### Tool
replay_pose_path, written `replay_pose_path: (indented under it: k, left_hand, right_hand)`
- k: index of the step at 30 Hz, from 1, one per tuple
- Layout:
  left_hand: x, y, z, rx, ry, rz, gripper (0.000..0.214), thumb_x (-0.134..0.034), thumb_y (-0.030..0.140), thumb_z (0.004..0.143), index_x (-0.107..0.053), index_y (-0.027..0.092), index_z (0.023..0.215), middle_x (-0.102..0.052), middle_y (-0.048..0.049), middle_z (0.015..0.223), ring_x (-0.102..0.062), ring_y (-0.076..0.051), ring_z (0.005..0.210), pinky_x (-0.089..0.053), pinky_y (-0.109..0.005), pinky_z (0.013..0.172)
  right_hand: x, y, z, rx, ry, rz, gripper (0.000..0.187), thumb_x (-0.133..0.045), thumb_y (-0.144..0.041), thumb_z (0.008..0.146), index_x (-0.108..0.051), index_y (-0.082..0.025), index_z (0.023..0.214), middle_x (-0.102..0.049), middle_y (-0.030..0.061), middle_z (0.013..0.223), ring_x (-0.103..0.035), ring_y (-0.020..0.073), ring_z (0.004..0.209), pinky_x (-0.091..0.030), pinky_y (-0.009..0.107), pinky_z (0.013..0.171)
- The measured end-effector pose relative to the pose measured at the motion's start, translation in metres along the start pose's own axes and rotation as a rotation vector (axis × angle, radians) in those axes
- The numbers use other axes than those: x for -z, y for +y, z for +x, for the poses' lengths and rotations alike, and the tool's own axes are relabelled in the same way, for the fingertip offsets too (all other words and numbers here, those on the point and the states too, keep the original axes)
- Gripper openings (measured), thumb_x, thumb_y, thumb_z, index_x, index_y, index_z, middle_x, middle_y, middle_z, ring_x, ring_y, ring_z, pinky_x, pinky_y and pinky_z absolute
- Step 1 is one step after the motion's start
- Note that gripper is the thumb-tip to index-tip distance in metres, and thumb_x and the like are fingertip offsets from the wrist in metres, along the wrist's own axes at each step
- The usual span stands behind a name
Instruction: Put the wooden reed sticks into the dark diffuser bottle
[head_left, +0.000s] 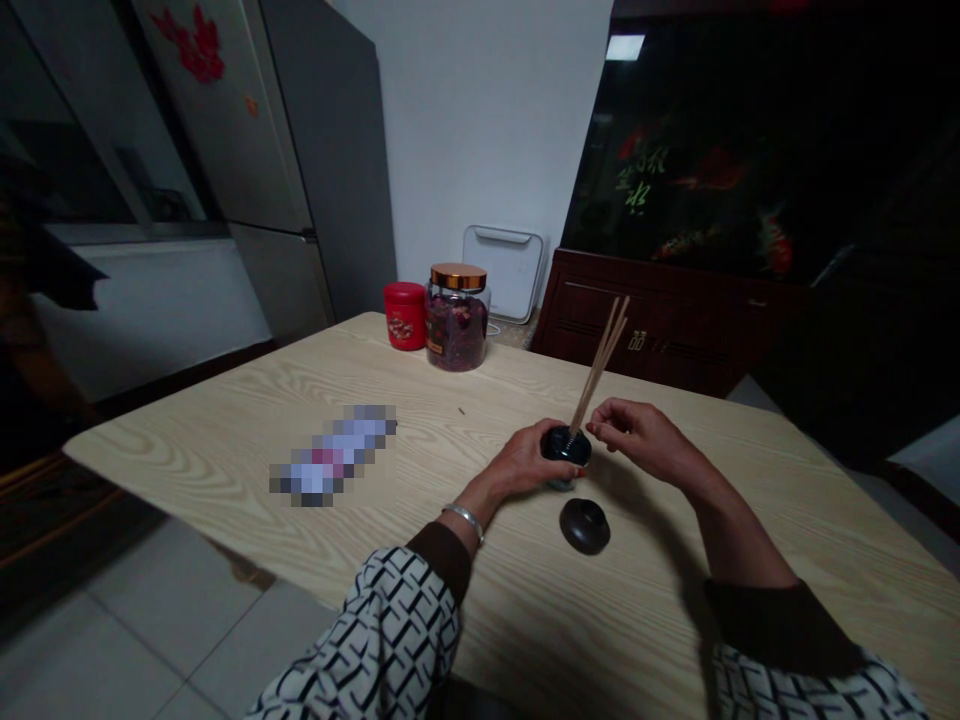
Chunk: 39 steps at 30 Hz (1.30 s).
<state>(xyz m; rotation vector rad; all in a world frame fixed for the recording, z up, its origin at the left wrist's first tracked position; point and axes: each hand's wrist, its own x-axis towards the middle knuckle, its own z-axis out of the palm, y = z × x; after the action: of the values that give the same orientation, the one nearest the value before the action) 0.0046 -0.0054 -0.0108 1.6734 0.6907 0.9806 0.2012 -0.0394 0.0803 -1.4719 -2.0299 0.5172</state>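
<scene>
Beneath the grip, pale table: wood-grain top; flat, level-looking base for everything listed below.
Blurred item: well left of the grip; pixelated, cannot tell what.
Jar: beyond the grip, to its left; copper-coloured top on, dark red contents; probably parked out of the way.
Left hand: wrapped round the left side of the dark pot, thumb across its near side; pressed on, presumably to steady it.
Right hand: just right of the pot, near the sticks; fingers curled, tips drawn close; cannot tell if they pinch anything.
Red canister: just left of the jar; likely set aside too.
Sticks: slim, rising from the gripped pot; tilted away and rightward, seemingly propped by its mouth.
Dark pot: inside the left-hand grip; open on top.
Lid: on the table, just nearer than the grip; off, presumably leaving the mouth free.
Brown fragment: beyond the grip, leftward; tiny, loose.
</scene>
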Motion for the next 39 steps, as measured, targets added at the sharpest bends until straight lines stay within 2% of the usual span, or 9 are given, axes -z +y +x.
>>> replay_pose_path:
  k: [4,9,12,16,23,29,33,36,39]
  left_hand:
    - [0.000,-0.002,0.001,0.007,0.001,-0.003,0.068,-0.086,0.033,0.061,-0.061,0.016,0.122,-0.066,-0.0090,0.107,-0.061,-0.023,0.101,-0.048,-0.038,0.092]
    - [0.004,-0.002,0.000,-0.006,-0.051,0.028,0.081,-0.088,0.034,0.058,-0.055,0.016,0.129,-0.064,-0.0117,0.117,-0.060,-0.027,0.109,-0.047,-0.041,0.096]
    - [0.009,-0.003,-0.002,-0.040,-0.071,0.119,0.098,-0.091,0.034,0.051,-0.048,0.016,0.137,-0.059,-0.0143,0.128,-0.057,-0.030,0.116,-0.046,-0.044,0.100]
    - [0.014,-0.008,-0.001,-0.037,-0.028,0.191,0.103,-0.086,0.028,0.056,-0.036,0.013,0.145,-0.052,-0.0182,0.138,-0.053,-0.032,0.124,-0.043,-0.046,0.106]
    - [0.011,-0.021,0.002,-0.013,0.101,0.231,0.079,-0.068,0.016,0.069,-0.036,0.014,0.142,-0.051,-0.0176,0.138,-0.054,-0.027,0.123,-0.048,-0.042,0.101]
    - [0.010,-0.023,0.005,0.003,0.141,0.200,0.059,-0.065,0.015,0.072,-0.048,0.015,0.129,-0.061,-0.0135,0.123,-0.059,-0.023,0.113,-0.051,-0.038,0.094]
    - [0.010,-0.020,0.005,0.001,0.154,0.207,0.048,-0.065,0.014,0.072,-0.055,0.015,0.119,-0.065,-0.0105,0.112,-0.062,-0.021,0.103,-0.050,-0.034,0.091]
    - [0.008,-0.019,0.003,0.003,0.176,0.171,0.036,-0.066,0.017,0.075,-0.060,0.015,0.111,-0.066,-0.0060,0.098,-0.062,-0.016,0.088,-0.049,-0.028,0.079]
    - [0.007,-0.011,-0.001,0.030,0.198,0.106,0.024,-0.064,0.027,0.080,-0.065,0.014,0.100,-0.055,0.0022,0.069,-0.049,-0.010,0.062,-0.038,-0.022,0.059]
  right_hand:
    - [0.004,0.006,-0.005,-0.013,-0.140,0.055,0.032,-0.066,-0.044,0.081,-0.066,-0.017,0.100,-0.068,0.0053,0.091,-0.061,0.0183,0.078,-0.049,0.031,0.070]
    - [-0.016,0.006,-0.006,0.002,-0.267,0.164,0.051,-0.074,-0.038,0.077,-0.060,-0.020,0.122,-0.067,0.0076,0.113,-0.063,0.0219,0.097,-0.050,0.037,0.086]
    - [-0.030,0.012,-0.003,0.013,-0.201,0.152,0.056,-0.076,-0.034,0.074,-0.059,-0.021,0.125,-0.067,0.0073,0.115,-0.062,0.0240,0.102,-0.048,0.039,0.092]
    - [-0.039,0.027,0.004,0.009,-0.127,0.106,0.054,-0.076,-0.036,0.073,-0.059,-0.021,0.122,-0.067,0.0074,0.113,-0.061,0.0256,0.101,-0.047,0.041,0.091]
    - [-0.040,0.056,0.037,-0.041,0.043,0.005,0.047,-0.072,-0.048,0.074,-0.061,-0.019,0.110,-0.068,0.0066,0.097,-0.063,0.0243,0.089,-0.049,0.037,0.081]
    - [-0.045,0.077,0.062,-0.069,0.108,0.091,0.049,-0.074,-0.043,0.070,-0.063,-0.021,0.113,-0.069,0.0065,0.099,-0.063,0.0239,0.088,-0.049,0.038,0.082]
    - [-0.062,0.081,0.045,-0.156,0.245,0.254,0.064,-0.079,-0.047,0.066,-0.059,-0.022,0.121,-0.068,0.0056,0.098,-0.062,0.0214,0.082,-0.049,0.036,0.075]
    - [-0.074,0.077,0.018,-0.272,0.352,0.317,0.050,-0.075,-0.057,0.067,-0.065,-0.017,0.096,-0.062,0.0016,0.075,-0.055,0.0166,0.067,-0.044,0.030,0.061]
    - [-0.066,0.060,-0.005,-0.338,0.370,0.372,0.049,-0.063,-0.065,0.076,-0.061,-0.016,0.070,-0.049,-0.0024,0.057,-0.041,0.0105,0.051,-0.031,0.024,0.048]
